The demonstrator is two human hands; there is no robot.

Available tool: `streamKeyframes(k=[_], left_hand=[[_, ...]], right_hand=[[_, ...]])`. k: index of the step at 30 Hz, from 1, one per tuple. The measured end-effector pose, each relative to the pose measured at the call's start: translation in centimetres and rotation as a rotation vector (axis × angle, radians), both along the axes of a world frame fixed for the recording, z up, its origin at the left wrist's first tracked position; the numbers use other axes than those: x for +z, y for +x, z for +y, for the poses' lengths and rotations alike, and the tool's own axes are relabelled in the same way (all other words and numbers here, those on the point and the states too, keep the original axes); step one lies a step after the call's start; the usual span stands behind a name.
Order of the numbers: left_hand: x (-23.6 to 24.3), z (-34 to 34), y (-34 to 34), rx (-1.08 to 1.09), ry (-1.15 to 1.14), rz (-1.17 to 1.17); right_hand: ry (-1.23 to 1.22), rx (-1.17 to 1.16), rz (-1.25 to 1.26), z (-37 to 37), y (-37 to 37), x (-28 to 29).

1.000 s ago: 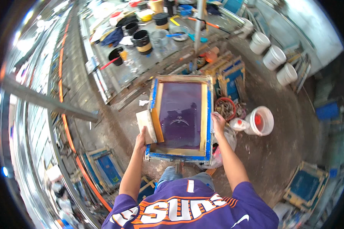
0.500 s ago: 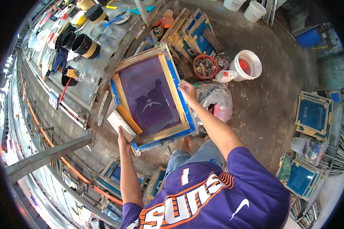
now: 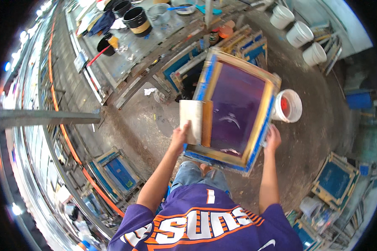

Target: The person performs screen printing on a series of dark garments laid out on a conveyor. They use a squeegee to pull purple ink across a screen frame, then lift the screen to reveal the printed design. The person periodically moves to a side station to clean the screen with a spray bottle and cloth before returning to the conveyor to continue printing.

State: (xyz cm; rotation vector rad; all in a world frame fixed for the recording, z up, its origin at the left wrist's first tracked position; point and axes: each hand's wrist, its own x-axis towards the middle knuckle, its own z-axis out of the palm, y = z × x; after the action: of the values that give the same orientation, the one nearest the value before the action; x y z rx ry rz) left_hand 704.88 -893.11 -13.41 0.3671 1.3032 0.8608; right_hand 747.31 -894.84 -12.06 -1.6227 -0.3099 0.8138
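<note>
A screen-printing frame (image 3: pixel 238 104) with purple mesh, a pale emblem and blue-taped edges is held tilted above the floor. My left hand (image 3: pixel 181 134) is closed on a squeegee (image 3: pixel 190 121), which has a pale wooden handle and an orange blade and lies against the frame's left side. My right hand (image 3: pixel 272 139) is closed on the right edge of the frame, near its lower corner.
A cluttered worktable (image 3: pixel 127 58) with black buckets (image 3: pixel 138 27) stands ahead. Several screens (image 3: pixel 180 67) lean below it. A white bucket (image 3: pixel 292 106) sits right of the held frame, more buckets (image 3: pixel 299 35) farther back. A metal post (image 3: pixel 50 118) juts in at left; stored screens (image 3: pixel 333 180) lie at lower right.
The frame, squeegee and both my hands have moved rightward in view. The frame now leans clockwise, where half a second ago it leaned the other way. The surroundings have shifted as the view turned.
</note>
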Motion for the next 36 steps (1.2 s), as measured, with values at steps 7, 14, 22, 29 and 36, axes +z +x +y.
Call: streamKeyframes(k=[7,14,22,29,36], left_hand=[[4.3,-0.9,11.8,-0.29,0.155,-0.03],[-0.4,-0.7,18.4,-0.55,0.192,0.107],[1.2,6.2,17.3,-0.898,0.318,0.277],[-0.6,8.8,15.8,-0.846,0.236,0.296],[-1.5,7.8,12.7,-0.478,0.119,0.162]], right_hand=[[-0.092,-0.188,-0.016,-11.1,9.1,2.7],[-0.331,-0.511,-0.181,-20.5,12.8,2.9],[-0.42,-0.66,-0.173,-19.6,8.9,2.1],[-0.408,-0.563,-0.147,-14.4,7.8,2.8],[-0.427,-0.357,-0.279,-8.0,10.0,1.3]])
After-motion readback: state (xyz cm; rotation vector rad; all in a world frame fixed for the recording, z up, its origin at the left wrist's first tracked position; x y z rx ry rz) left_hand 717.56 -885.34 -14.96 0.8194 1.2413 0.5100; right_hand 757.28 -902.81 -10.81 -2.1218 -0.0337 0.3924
